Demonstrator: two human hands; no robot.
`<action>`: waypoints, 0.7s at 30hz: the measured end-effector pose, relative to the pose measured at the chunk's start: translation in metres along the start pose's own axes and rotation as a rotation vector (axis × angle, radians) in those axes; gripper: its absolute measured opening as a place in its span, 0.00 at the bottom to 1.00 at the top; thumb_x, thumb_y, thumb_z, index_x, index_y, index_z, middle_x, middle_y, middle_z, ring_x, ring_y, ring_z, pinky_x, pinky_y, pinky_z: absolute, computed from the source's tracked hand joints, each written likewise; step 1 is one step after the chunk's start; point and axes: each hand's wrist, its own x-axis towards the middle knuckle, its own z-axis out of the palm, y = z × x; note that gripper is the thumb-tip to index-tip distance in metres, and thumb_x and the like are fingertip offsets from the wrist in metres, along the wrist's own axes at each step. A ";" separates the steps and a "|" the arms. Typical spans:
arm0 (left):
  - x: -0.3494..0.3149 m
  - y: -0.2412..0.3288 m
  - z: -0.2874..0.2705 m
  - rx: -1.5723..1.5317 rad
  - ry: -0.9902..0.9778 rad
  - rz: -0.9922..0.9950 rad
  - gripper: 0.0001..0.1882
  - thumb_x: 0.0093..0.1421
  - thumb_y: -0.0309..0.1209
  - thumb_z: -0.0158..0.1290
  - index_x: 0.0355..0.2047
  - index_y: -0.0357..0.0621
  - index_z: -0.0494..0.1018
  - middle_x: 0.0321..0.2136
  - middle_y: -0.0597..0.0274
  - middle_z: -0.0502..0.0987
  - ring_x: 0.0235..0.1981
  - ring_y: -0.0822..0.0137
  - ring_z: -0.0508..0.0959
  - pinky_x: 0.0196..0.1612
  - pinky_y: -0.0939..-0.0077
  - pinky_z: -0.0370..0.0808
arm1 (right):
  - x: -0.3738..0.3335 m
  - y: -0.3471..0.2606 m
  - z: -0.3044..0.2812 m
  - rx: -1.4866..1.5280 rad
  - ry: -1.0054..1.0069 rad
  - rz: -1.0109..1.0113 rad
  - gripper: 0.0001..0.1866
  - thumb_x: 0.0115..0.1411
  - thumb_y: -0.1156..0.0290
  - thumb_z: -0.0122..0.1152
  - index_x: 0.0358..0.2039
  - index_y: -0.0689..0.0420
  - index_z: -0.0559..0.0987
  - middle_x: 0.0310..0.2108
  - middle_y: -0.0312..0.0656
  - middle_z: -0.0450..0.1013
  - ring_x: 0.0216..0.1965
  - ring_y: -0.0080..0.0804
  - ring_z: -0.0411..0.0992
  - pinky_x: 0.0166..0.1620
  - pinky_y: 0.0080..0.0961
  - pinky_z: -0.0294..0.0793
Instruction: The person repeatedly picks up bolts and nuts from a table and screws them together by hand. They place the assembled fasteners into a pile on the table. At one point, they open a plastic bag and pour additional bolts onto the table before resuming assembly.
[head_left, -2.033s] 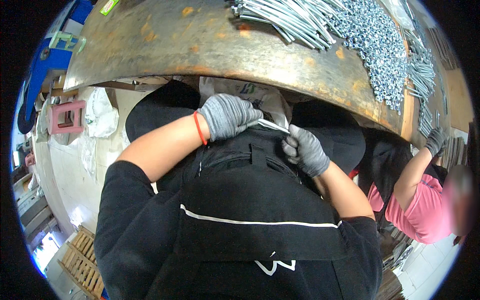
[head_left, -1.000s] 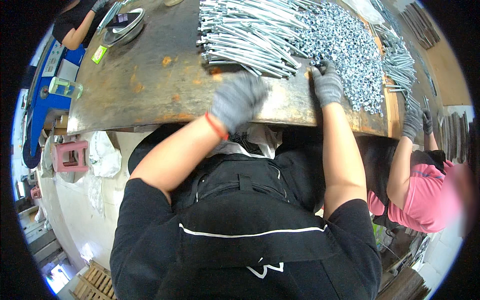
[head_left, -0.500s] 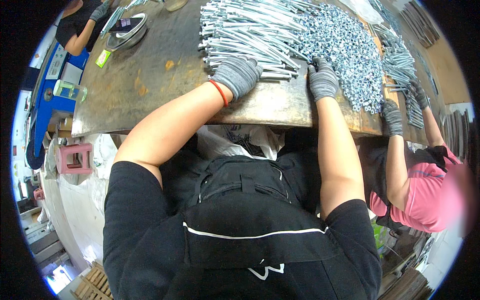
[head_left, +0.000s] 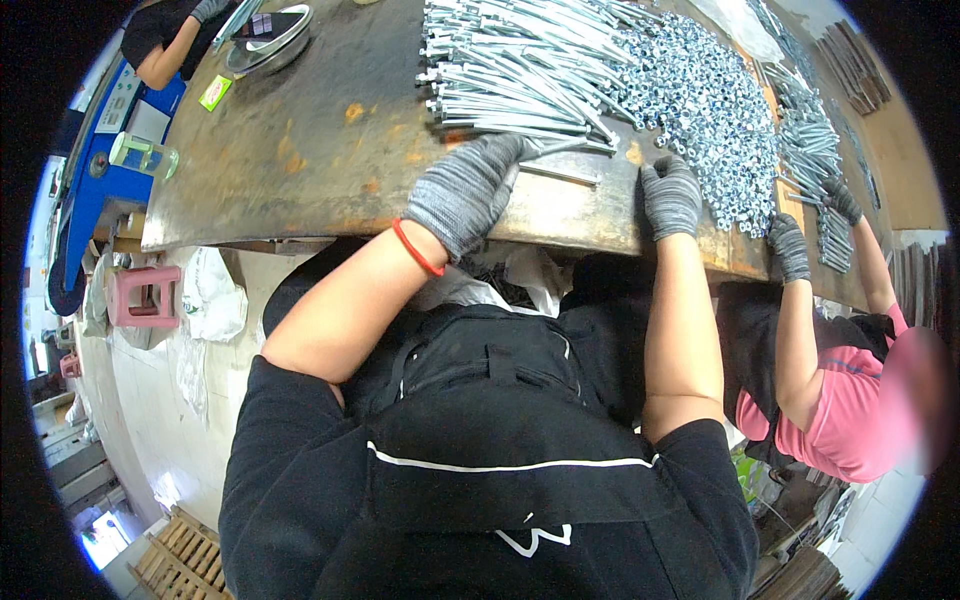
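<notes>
My left hand (head_left: 465,195), in a grey knit glove, is closed at the near edge of a heap of long silver bolts (head_left: 530,75). From its fingers a single long bolt (head_left: 562,174) points right, low over the metal tabletop; the glove hides its left end. My right hand (head_left: 672,198), gloved alike, is curled closed beside a pile of small hex nuts (head_left: 705,120). Whatever its fingers may hold is hidden.
At the right, a co-worker's gloved hands (head_left: 790,248) are by more bolts (head_left: 815,145). On the metal table (head_left: 330,170) are a steel bowl (head_left: 270,55) with a phone and a green packet (head_left: 214,92). Another person's arm (head_left: 172,50) shows far left. A pink stool (head_left: 145,297) stands left.
My left hand has drawn back from the bolt heap toward me, a bolt at its fingers. My right hand has come slightly nearer, away from the nuts. The whole view has shifted a little.
</notes>
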 end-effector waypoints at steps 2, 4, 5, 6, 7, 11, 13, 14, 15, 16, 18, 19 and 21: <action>-0.013 0.010 0.002 0.007 -0.164 -0.156 0.15 0.60 0.34 0.46 0.44 0.41 0.71 0.39 0.49 0.75 0.40 0.51 0.74 0.46 0.63 0.71 | -0.002 -0.005 -0.006 -0.040 -0.029 0.000 0.14 0.52 0.64 0.58 0.34 0.61 0.77 0.31 0.52 0.75 0.36 0.42 0.75 0.41 0.35 0.72; -0.023 0.002 0.017 0.055 -0.402 -0.251 0.18 0.61 0.40 0.44 0.44 0.42 0.72 0.40 0.49 0.75 0.42 0.51 0.74 0.47 0.63 0.70 | -0.019 -0.018 -0.013 0.361 -0.169 0.038 0.11 0.52 0.68 0.59 0.34 0.62 0.76 0.29 0.49 0.75 0.32 0.35 0.74 0.37 0.29 0.72; -0.027 0.001 0.022 0.051 -0.444 -0.244 0.19 0.62 0.41 0.43 0.45 0.42 0.72 0.40 0.49 0.75 0.42 0.51 0.74 0.47 0.63 0.70 | -0.025 -0.022 -0.016 0.564 -0.240 0.050 0.10 0.52 0.70 0.59 0.33 0.63 0.76 0.27 0.48 0.75 0.31 0.31 0.74 0.35 0.26 0.72; -0.030 0.008 0.022 0.022 -0.423 -0.241 0.18 0.62 0.40 0.43 0.44 0.42 0.72 0.40 0.49 0.75 0.41 0.51 0.74 0.47 0.63 0.70 | -0.040 -0.026 -0.014 0.753 -0.195 -0.074 0.09 0.53 0.74 0.59 0.34 0.64 0.75 0.25 0.41 0.73 0.26 0.22 0.70 0.30 0.19 0.69; -0.032 0.015 0.021 -0.007 -0.402 -0.239 0.17 0.62 0.39 0.44 0.44 0.41 0.72 0.39 0.49 0.76 0.41 0.51 0.74 0.46 0.64 0.70 | -0.057 -0.025 -0.021 0.917 -0.234 -0.042 0.11 0.54 0.73 0.58 0.37 0.63 0.76 0.25 0.37 0.72 0.25 0.21 0.67 0.30 0.18 0.68; -0.047 0.032 0.012 -0.442 -0.396 -0.274 0.14 0.60 0.34 0.47 0.41 0.39 0.74 0.37 0.47 0.76 0.41 0.52 0.75 0.46 0.67 0.70 | -0.114 -0.034 -0.037 1.216 -0.524 -0.018 0.10 0.56 0.72 0.59 0.38 0.61 0.77 0.21 0.35 0.72 0.19 0.18 0.66 0.22 0.14 0.66; -0.054 0.036 0.011 -0.520 -0.465 -0.245 0.15 0.60 0.34 0.47 0.42 0.37 0.73 0.37 0.46 0.76 0.41 0.53 0.75 0.46 0.67 0.70 | -0.127 -0.033 -0.042 1.194 -0.543 0.015 0.10 0.55 0.74 0.59 0.38 0.61 0.77 0.24 0.37 0.73 0.21 0.19 0.68 0.25 0.15 0.68; -0.059 0.040 0.013 -0.533 -0.351 -0.186 0.14 0.62 0.35 0.44 0.39 0.39 0.74 0.34 0.50 0.77 0.38 0.54 0.77 0.45 0.69 0.71 | -0.130 -0.032 -0.043 1.185 -0.549 0.033 0.10 0.55 0.76 0.59 0.38 0.61 0.77 0.25 0.37 0.73 0.23 0.20 0.69 0.26 0.15 0.69; -0.060 0.040 0.012 -0.607 -0.402 -0.202 0.14 0.62 0.35 0.44 0.39 0.39 0.74 0.33 0.51 0.78 0.37 0.55 0.77 0.44 0.70 0.71 | -0.133 -0.031 -0.044 1.186 -0.544 -0.062 0.10 0.54 0.77 0.59 0.38 0.61 0.77 0.27 0.38 0.73 0.24 0.20 0.70 0.28 0.16 0.70; -0.061 0.040 0.009 -0.682 -0.452 -0.218 0.14 0.62 0.35 0.44 0.39 0.39 0.74 0.33 0.52 0.78 0.36 0.56 0.77 0.44 0.71 0.71 | -0.135 -0.029 -0.045 1.184 -0.539 -0.156 0.10 0.54 0.78 0.59 0.38 0.62 0.77 0.28 0.39 0.73 0.26 0.20 0.70 0.30 0.16 0.70; -0.055 0.043 -0.005 -0.903 -0.619 -0.378 0.14 0.60 0.33 0.48 0.41 0.36 0.73 0.36 0.49 0.77 0.39 0.58 0.76 0.45 0.71 0.71 | -0.129 -0.026 -0.050 1.005 -0.461 -0.515 0.10 0.53 0.81 0.58 0.38 0.62 0.77 0.33 0.41 0.73 0.30 0.23 0.71 0.35 0.18 0.71; -0.056 0.043 -0.005 -0.856 -0.602 -0.347 0.14 0.60 0.33 0.48 0.41 0.36 0.73 0.36 0.49 0.77 0.39 0.58 0.77 0.45 0.71 0.71 | -0.129 -0.028 -0.053 0.992 -0.468 -0.504 0.10 0.53 0.80 0.58 0.37 0.62 0.77 0.33 0.41 0.73 0.30 0.24 0.71 0.35 0.18 0.71; -0.056 0.042 -0.005 -0.767 -0.562 -0.271 0.14 0.60 0.33 0.49 0.41 0.36 0.74 0.36 0.49 0.77 0.39 0.58 0.77 0.45 0.70 0.72 | -0.131 -0.033 -0.060 0.954 -0.472 -0.487 0.09 0.53 0.79 0.59 0.37 0.61 0.77 0.32 0.40 0.73 0.30 0.26 0.72 0.34 0.20 0.71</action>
